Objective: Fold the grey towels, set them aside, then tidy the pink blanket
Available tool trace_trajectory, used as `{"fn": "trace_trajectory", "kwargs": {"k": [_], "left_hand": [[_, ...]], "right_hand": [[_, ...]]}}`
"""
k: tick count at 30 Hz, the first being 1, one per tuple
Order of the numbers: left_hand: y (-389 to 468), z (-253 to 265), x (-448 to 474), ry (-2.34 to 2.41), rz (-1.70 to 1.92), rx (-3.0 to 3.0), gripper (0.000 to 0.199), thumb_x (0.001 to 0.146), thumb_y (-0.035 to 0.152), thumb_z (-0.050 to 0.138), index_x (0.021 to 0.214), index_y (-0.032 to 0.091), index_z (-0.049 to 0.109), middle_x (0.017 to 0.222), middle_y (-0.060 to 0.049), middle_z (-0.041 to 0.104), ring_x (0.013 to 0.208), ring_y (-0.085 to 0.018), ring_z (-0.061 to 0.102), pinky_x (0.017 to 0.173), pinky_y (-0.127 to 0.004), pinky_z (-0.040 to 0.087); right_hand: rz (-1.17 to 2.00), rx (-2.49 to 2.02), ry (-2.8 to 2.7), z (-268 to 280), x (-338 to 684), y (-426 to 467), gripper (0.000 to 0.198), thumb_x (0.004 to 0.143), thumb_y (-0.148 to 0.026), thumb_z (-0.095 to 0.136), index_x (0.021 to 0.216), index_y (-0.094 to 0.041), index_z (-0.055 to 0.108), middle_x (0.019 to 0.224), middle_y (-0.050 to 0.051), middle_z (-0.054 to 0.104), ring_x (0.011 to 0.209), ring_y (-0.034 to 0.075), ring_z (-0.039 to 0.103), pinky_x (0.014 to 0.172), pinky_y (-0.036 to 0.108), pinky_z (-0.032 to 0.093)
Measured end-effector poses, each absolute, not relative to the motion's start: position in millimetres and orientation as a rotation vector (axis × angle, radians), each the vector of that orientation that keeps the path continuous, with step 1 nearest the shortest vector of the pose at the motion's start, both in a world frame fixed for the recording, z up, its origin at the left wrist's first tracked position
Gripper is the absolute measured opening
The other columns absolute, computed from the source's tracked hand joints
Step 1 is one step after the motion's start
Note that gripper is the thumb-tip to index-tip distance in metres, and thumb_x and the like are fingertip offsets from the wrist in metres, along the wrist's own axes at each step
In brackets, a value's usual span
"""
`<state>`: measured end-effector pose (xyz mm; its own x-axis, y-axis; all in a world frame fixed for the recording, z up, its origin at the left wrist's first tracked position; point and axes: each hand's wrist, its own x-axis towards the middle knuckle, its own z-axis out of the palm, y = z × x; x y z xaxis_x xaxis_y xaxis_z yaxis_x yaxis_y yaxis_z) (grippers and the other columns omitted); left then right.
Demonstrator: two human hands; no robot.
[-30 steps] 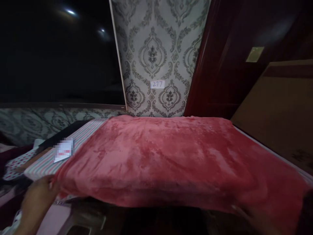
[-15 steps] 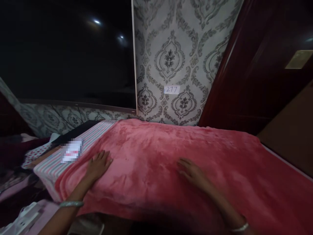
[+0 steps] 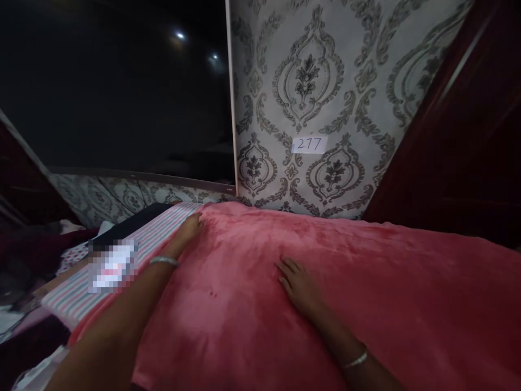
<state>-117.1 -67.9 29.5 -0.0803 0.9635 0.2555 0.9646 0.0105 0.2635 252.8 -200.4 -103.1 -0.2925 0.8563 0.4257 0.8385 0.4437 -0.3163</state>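
A pink plush blanket (image 3: 244, 293) lies spread over a flat surface, with soft wrinkles and darker brushed patches. My left hand (image 3: 190, 228) reaches to the blanket's far left corner, beside a striped cloth (image 3: 152, 244). Its fingers look curled on the blanket there, though the fingertips are small and partly hidden. On the middle of the blanket rests my right hand (image 3: 299, 285), palm down with fingers apart and nothing held. Each wrist wears a light bangle.
Behind the blanket stands a patterned wall with a paper label (image 3: 309, 144) reading 277. A large dark television (image 3: 122, 98) hangs at left, a dark red wooden panel (image 3: 448, 146) stands at right. A pixelated white item (image 3: 114, 269) lies on the striped cloth; clothes are heaped at far left.
My left hand has moved forward from the blanket's near left part to its far corner, its fingers now curled. My right hand has shifted slightly left. The view has come closer.
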Motion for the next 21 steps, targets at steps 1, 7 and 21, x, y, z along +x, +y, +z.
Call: {"fn": "trace_trajectory", "kwargs": {"k": [1, 7, 21], "left_hand": [[-49.9, 31.4, -115.9, -2.262, -0.591, -2.110, 0.043, 0.099, 0.021, 0.046, 0.138, 0.010, 0.061, 0.139, -0.015, 0.066, 0.133, -0.027, 0.059, 0.110, -0.032, 0.044], [25.5, 35.5, -112.8, -2.425, -0.593, -2.044, 0.039, 0.105, 0.033, 0.047, 0.131, 0.007, 0.061, 0.133, -0.019, 0.067, 0.123, -0.026, 0.064, 0.107, -0.045, 0.047], [83.7, 31.6, -109.9, -2.559, -0.672, -1.909, 0.051, 0.103, 0.035, 0.041, 0.124, -0.008, 0.057, 0.135, -0.030, 0.061, 0.124, -0.034, 0.059, 0.101, -0.044, 0.046]], "right_hand": [[0.033, -1.422, -2.159, -105.0, 252.4, -202.1, 0.042, 0.100, -0.024, 0.048, 0.138, -0.020, 0.066, 0.145, 0.014, 0.061, 0.134, 0.029, 0.057, 0.115, 0.056, 0.044], [0.027, -1.440, -2.147, -97.2, 251.2, -207.3, 0.043, 0.098, -0.021, 0.049, 0.138, -0.021, 0.066, 0.144, 0.013, 0.062, 0.133, 0.029, 0.056, 0.113, 0.055, 0.045], [0.072, -1.458, -2.111, -94.1, 252.3, -211.0, 0.043, 0.098, -0.021, 0.050, 0.138, -0.025, 0.065, 0.144, 0.011, 0.061, 0.133, 0.029, 0.054, 0.112, 0.053, 0.047]]}}
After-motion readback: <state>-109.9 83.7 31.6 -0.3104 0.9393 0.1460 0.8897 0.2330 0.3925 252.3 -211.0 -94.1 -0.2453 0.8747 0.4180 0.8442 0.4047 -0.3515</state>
